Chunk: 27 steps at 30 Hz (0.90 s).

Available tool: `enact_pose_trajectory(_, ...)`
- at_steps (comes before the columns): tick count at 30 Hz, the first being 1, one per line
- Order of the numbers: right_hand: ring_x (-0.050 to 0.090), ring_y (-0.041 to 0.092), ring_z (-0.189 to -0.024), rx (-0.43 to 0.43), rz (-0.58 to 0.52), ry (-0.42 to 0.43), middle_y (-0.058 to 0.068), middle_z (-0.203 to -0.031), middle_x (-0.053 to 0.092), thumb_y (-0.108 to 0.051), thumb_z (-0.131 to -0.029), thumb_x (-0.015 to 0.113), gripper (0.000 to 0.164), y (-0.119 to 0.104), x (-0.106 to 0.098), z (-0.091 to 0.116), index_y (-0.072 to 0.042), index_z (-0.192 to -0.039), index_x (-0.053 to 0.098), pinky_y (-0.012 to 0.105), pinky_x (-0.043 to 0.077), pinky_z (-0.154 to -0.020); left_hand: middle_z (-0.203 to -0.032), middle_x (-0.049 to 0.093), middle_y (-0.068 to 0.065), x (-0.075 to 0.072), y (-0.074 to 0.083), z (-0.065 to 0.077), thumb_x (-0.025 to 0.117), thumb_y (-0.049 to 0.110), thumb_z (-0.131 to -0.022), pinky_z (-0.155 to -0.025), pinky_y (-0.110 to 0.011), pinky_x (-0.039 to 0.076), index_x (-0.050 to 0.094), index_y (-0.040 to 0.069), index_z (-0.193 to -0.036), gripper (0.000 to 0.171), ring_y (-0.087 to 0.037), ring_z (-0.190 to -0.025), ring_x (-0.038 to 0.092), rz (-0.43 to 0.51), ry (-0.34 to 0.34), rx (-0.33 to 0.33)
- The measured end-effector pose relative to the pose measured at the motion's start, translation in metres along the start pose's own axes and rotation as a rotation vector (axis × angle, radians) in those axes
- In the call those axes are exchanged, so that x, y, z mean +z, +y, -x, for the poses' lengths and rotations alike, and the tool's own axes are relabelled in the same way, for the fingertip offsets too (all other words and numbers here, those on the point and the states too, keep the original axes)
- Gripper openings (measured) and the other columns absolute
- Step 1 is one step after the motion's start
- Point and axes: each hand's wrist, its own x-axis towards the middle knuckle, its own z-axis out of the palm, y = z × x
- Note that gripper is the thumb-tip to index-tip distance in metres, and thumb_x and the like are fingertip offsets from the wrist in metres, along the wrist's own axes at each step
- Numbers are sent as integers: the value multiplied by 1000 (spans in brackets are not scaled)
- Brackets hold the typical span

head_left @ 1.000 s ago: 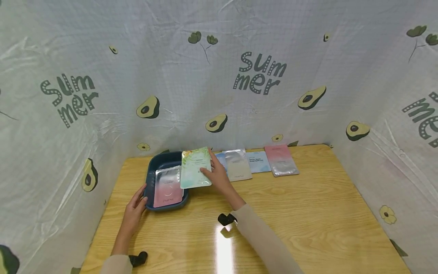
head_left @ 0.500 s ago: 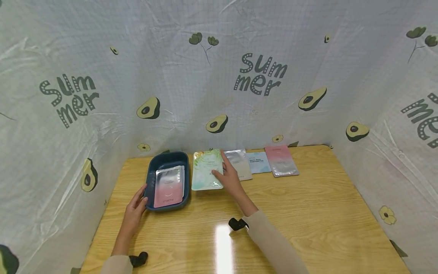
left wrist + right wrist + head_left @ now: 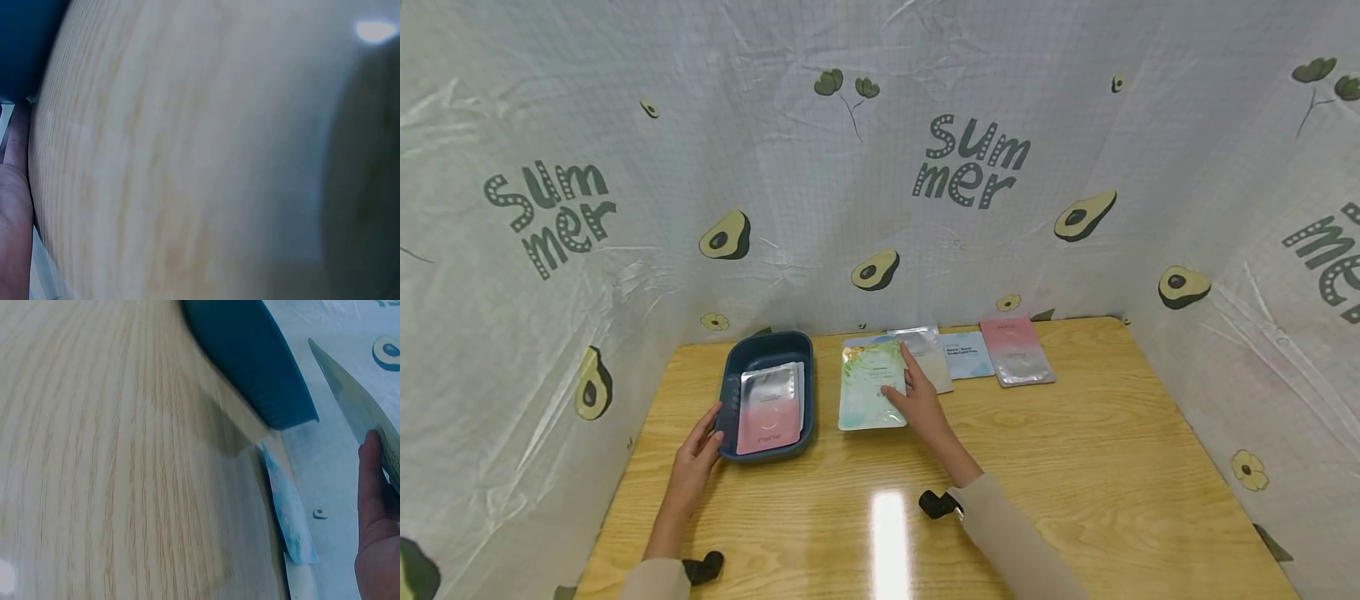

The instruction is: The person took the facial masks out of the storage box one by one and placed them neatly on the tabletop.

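My right hand (image 3: 923,408) pinches a pale green sheet mask packet (image 3: 863,400) by its right edge, thumb on top. The packet hangs above the table, right of a dark blue plastic basin (image 3: 767,347); the right wrist view shows it raised off the table, edge-on (image 3: 350,394). My left hand (image 3: 692,457) rests against the basin's left side with fairly straight fingers and thumb touching the outer wall. A pink and silver sheet mask packet (image 3: 767,412) lies in the basin over another, mostly hidden one. Partly behind the green packet, a blue packet (image 3: 867,341) lies on the table.
Along the table's back edge lie a silver and beige packet (image 3: 936,367), a light blue packet (image 3: 967,357) and a pink and silver packet (image 3: 1018,354). A white printed curtain (image 3: 790,275) rises behind the wooden table (image 3: 1075,483) and at both sides.
My right hand has carried the green packet from over the basin's right edge rightward, then toward me, over the row of packets. The left hand and basin have stayed put.
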Motion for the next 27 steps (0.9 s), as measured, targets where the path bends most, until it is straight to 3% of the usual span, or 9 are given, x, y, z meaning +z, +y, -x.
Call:
enact_pose_trajectory(3,65,27,-116,6,-21,-8,17,-142,58,-7,-98,68,86,-1,-7,2,-27,-164,18,27,58,-80,-167,23,-16,1,0,1,47,31,-110,-94,-4,39,31,26,-161,54,-35,-149,29,-1,3,-5)
enact_pose_trajectory(5,65,27,-116,7,-20,-18,17,-143,58,-7,-98,68,86,-3,-14,4,-28,-164,18,25,58,-78,-167,23,-17,1,-1,1,47,30,-110,-95,-5,40,31,25,-161,54,-28,-148,33,2,4,-1)
enact_pose_trajectory(10,59,36,-125,-15,10,-68,24,-146,52,-4,-99,66,84,-18,-36,10,-17,-164,15,30,58,-83,-166,24,-19,1,-1,1,46,27,-110,-95,-5,40,30,22,-162,54,-8,-140,38,-1,4,17)
enact_pose_trajectory(12,58,40,-125,-19,16,-86,28,-146,51,-2,-98,65,83,-19,-45,11,-12,-164,15,33,59,-83,-166,24,-18,1,0,1,46,28,-110,-95,-5,40,30,23,-162,54,-11,-142,38,-9,7,13)
enact_pose_trajectory(19,57,35,-128,-31,52,-104,23,-147,52,-9,-99,67,84,11,-70,9,-21,-165,15,26,57,-83,-167,23,-13,1,5,2,47,35,-109,-94,-4,38,30,29,-162,55,-38,-149,28,-34,10,-13)
enact_pose_trajectory(27,61,33,-123,-1,38,-112,21,-145,54,-12,-98,69,85,23,-93,17,-28,-164,18,30,58,-83,-167,25,-15,2,2,2,46,31,-110,-94,-5,40,31,26,-161,54,-29,-148,33,-19,15,-7)
